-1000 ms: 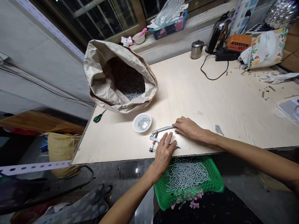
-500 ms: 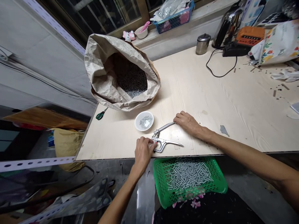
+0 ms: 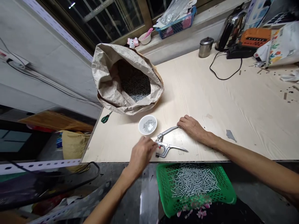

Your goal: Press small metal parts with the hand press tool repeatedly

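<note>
A silver hand-press plier [image 3: 166, 150] with a spring and a red spot near its head lies on the table close to the front edge, its handles spread apart. My right hand [image 3: 192, 128] has its fingers closed around the end of the upper handle. My left hand [image 3: 141, 153] is in a pinch beside the plier's head, slightly blurred; whatever is between the fingertips is too small to make out. Just behind the left hand stands a white bowl [image 3: 140, 127] containing small shiny metal pieces [image 3: 148, 125].
A green basket [image 3: 164, 199] of small metal tubes rests below the table edge, at the lap. Behind the bowl stands a large open sack [image 3: 102, 81] with dark metal pieces inside. Green-handled scissors [image 3: 105, 118], a grey scrap [image 3: 230, 135] and a lidded metal canister [image 3: 205, 48] are on the table.
My left hand has drawn back slightly to the left from the plier's head. My right hand keeps its hold on the upper handle. The whole view has shifted slightly.
</note>
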Demonstrator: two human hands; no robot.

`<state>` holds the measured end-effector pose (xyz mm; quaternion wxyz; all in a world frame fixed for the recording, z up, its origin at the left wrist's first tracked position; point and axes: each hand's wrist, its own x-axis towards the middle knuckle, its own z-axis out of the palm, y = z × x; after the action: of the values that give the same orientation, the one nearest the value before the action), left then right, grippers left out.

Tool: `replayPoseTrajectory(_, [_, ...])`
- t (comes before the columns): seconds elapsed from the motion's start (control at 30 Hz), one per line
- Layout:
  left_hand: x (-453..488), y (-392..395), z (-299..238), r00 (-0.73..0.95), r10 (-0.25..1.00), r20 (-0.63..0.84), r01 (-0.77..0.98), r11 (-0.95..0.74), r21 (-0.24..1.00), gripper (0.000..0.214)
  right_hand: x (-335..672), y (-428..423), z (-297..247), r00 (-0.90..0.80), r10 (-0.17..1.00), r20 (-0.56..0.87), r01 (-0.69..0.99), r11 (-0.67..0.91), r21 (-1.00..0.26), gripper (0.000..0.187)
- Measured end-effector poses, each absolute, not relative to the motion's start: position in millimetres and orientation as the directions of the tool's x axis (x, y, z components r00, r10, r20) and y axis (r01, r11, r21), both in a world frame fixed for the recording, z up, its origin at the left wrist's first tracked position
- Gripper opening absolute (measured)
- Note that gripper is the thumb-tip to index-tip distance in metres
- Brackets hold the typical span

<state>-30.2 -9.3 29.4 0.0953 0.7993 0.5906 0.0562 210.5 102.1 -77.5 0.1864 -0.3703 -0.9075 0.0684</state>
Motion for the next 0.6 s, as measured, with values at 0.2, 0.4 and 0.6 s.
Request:
replayPoseTrajectory(0.2, [-49,72,5,0.104,0.988,-0.111,0.994,-0.108,-0.034,0.023,209,102,-78,-0.651,0.691,0.313,0.642,0.722,-0.258,0.025])
replayPoseTrajectory(0.4, [-41,92,-4,0.053,0.957,-0.284,0.993,-0.080,-0.085,0.026,209,101,-78,-0.653,0.698,0.294,0.650,0.716,-0.256,0.026])
replayPoseTrajectory(0.6, [-54,94,-4,-0.058,0.933,-0.355,0.990,0.100,0.101,0.015,208,103,-77,-0.661,0.699,0.272,0.656,0.715,-0.243,0.025])
